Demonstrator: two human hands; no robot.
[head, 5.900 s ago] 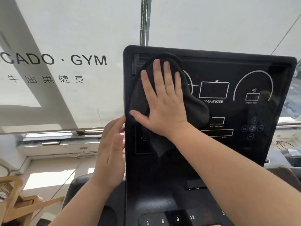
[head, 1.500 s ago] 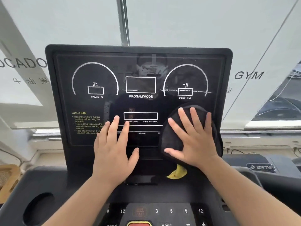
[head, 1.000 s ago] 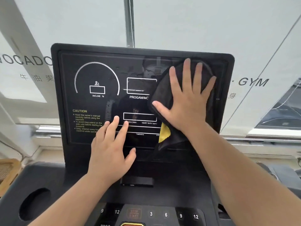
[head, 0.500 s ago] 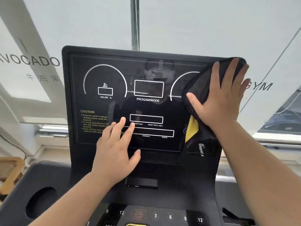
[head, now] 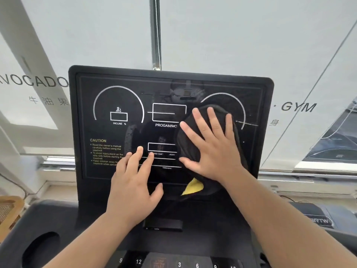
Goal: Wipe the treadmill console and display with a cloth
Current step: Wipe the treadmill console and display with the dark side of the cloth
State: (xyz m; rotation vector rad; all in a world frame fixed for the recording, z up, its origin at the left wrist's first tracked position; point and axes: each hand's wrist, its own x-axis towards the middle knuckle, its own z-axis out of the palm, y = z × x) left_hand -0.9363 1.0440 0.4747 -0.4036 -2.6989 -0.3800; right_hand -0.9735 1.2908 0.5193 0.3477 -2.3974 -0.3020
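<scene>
The black treadmill display (head: 119, 105) stands upright in front of me, with white dials and yellow caution text. My right hand (head: 214, 146) lies flat, fingers spread, pressing a black cloth (head: 188, 149) against the display's right-centre, over the speed dial. A yellow corner of the cloth (head: 193, 187) hangs below my palm. My left hand (head: 135, 182) rests flat on the lower middle of the display, fingers apart, holding nothing. The console (head: 63, 223) below carries numbered buttons (head: 179, 264).
A round cup holder (head: 40, 248) is sunk into the console's left side. A small black slot piece (head: 163, 225) sits under the display. Behind are a white blind with gym lettering (head: 34, 83), a metal pole (head: 156, 31) and a wooden chair (head: 8, 209) at lower left.
My right hand has slid the cloth from the display's top right corner down and left toward the centre. My left hand has stayed on the lower display.
</scene>
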